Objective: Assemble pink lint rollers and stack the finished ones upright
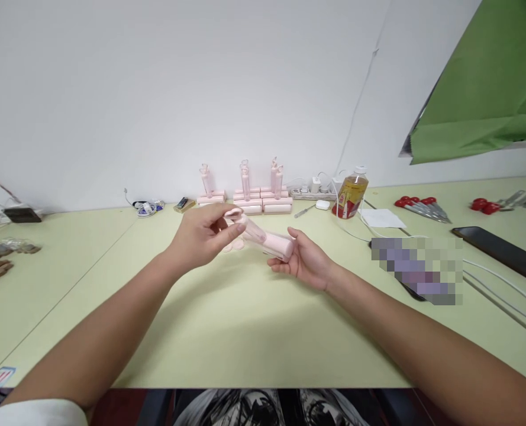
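Pale pink roller (269, 239), yellow-green table (245, 331), green cloth (484, 94), red-handled scissors (416, 204)

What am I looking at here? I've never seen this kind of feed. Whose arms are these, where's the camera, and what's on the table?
There is no machine: the single picture comes from a camera worn on a person's head, looking forward and down, so the two bare arms are the wearer's own.

The left hand and the right hand together hold a pink roller above the pale green table. The right hand grips the thicker barrel end; the left hand pinches the thinner handle end.

By the wall stand more pink rollers, some upright on stacked pink pieces. To their right are a power strip, a bottle of yellow liquid, red-handled scissors and a dark phone. A blurred patch hides something beside the white cables.
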Available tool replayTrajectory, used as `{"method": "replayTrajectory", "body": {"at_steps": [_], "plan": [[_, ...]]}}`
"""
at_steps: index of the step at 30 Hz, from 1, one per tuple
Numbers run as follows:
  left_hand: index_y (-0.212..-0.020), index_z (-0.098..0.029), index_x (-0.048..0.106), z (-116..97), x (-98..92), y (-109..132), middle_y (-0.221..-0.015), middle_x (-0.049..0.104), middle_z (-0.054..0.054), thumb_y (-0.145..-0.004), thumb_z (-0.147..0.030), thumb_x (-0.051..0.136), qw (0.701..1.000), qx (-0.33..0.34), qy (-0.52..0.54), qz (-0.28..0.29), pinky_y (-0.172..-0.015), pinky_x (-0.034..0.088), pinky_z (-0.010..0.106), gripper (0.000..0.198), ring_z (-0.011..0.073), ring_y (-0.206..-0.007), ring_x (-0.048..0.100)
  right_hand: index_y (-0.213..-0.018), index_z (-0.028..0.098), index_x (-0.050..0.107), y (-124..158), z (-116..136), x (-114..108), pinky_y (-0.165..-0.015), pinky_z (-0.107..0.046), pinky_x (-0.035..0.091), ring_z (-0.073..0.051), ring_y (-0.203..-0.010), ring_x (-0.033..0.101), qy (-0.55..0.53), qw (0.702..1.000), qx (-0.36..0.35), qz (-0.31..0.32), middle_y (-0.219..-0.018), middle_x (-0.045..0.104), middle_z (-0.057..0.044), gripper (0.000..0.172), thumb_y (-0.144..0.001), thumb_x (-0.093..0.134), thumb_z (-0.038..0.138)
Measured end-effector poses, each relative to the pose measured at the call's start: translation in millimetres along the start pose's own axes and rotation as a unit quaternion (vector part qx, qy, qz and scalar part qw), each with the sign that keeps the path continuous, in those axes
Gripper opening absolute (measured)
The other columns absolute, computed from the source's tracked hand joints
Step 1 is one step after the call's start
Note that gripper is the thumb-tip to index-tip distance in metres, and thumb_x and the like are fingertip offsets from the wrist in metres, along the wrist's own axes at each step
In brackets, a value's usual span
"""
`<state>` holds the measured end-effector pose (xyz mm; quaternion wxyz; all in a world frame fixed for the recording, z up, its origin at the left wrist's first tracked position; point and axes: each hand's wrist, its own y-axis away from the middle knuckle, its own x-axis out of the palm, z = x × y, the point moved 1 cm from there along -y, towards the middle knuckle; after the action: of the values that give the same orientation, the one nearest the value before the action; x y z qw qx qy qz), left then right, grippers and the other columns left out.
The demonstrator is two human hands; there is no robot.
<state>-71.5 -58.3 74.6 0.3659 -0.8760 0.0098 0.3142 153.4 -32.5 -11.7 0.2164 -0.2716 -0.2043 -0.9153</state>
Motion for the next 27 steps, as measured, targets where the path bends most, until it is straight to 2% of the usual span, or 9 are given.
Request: {"method": "replayTrajectory", "body": {"at_steps": [2, 5, 8, 10, 16, 21, 27], "plan": [[-0.093, -0.016, 0.069, -4, -4.5, -18, -0.065, 0.061, -0.001, -0.077, -0.038, 0.070, 1.000, -0.006, 0.008, 0.008, -0.051, 0.042, 0.021, 0.027, 0.0096, -0.053, 0.054, -0.115, 0.010, 0.058, 1, 1, 0, -0.063, -0.033, 0.060, -0.021, -0.066, 0.071, -0.001, 1.000, 0.008, 0.012, -0.087, 0.071, -0.012, 0.055, -0.098, 0.028, 0.052], [-0.087, -0.016, 0.067, -9, -12.0, -51, -0.071, 0.064, 0.001, -0.073, -0.038, 0.073, 0.998, -0.057, 0.033, 0.017, -0.048, 0.045, 0.022, 0.026, 0.0116, -0.054, 0.060, -0.114, 0.009, 0.057, 0, 5, -3, -0.065, -0.034, 0.059, -0.022, -0.068, 0.072, 0.001, 1.000, -0.001, 0.000, -0.087, 0.071, -0.013, 0.062, -0.097, 0.023, 0.057], [-0.079, -0.017, 0.066, -8, -23.7, -86, -0.068, 0.066, 0.004, -0.073, -0.037, 0.073, 0.994, -0.111, 0.002, 0.015, -0.043, 0.043, 0.022, 0.022, 0.0139, -0.054, 0.062, -0.115, 0.010, 0.054, -3, 6, -7, -0.067, -0.037, 0.058, -0.022, -0.068, 0.071, 0.012, 1.000, -0.009, -0.024, -0.097, 0.071, -0.016, 0.056, -0.097, 0.028, 0.056], [-0.073, -0.017, 0.065, -2, -34.6, -109, -0.072, 0.068, 0.007, -0.075, -0.040, 0.070, 0.990, -0.138, -0.025, -0.007, -0.044, 0.044, 0.024, 0.024, 0.0153, -0.056, 0.063, -0.115, 0.012, 0.053, -5, 4, -10, -0.067, -0.038, 0.058, -0.021, -0.068, 0.071, 0.024, 0.999, -0.006, -0.046, -0.102, 0.070, -0.016, 0.049, -0.096, 0.033, 0.053], [-0.072, -0.018, 0.065, 34, -64.6, -159, -0.078, 0.071, 0.010, -0.073, -0.040, 0.072, 0.974, -0.193, -0.094, -0.080, -0.049, 0.047, 0.029, 0.022, 0.0207, -0.064, 0.066, -0.109, 0.015, 0.053, -15, -4, -21, -0.060, -0.036, 0.057, -0.019, -0.065, 0.069, 0.067, 0.993, -0.005, -0.092, -0.096, 0.070, -0.012, 0.032, -0.096, 0.043, 0.043], [-0.073, -0.016, 0.064, 83, -64.4, -171, -0.076, 0.070, 0.009, -0.074, -0.037, 0.072, 0.954, -0.254, -0.136, -0.081, -0.048, 0.047, 0.026, 0.022, 0.0191, -0.064, 0.067, -0.105, 0.015, 0.054, -22, -10, -28, -0.058, -0.034, 0.057, -0.018, -0.063, 0.068, 0.115, 0.988, -0.011, -0.101, -0.090, 0.069, -0.010, 0.024, -0.095, 0.047, 0.036], [-0.075, -0.014, 0.064, 143, -47.8, -159, -0.079, 0.071, 0.011, -0.072, -0.032, 0.075, 0.938, -0.309, -0.142, -0.068, -0.042, 0.045, 0.021, 0.021, 0.0161, -0.057, 0.065, -0.103, 0.015, 0.055, -26, -15, -30, -0.056, -0.033, 0.058, -0.016, -0.062, 0.067, 0.146, 0.985, -0.011, -0.092, -0.091, 0.066, -0.009, 0.019, -0.095, 0.049, 0.030]]}}
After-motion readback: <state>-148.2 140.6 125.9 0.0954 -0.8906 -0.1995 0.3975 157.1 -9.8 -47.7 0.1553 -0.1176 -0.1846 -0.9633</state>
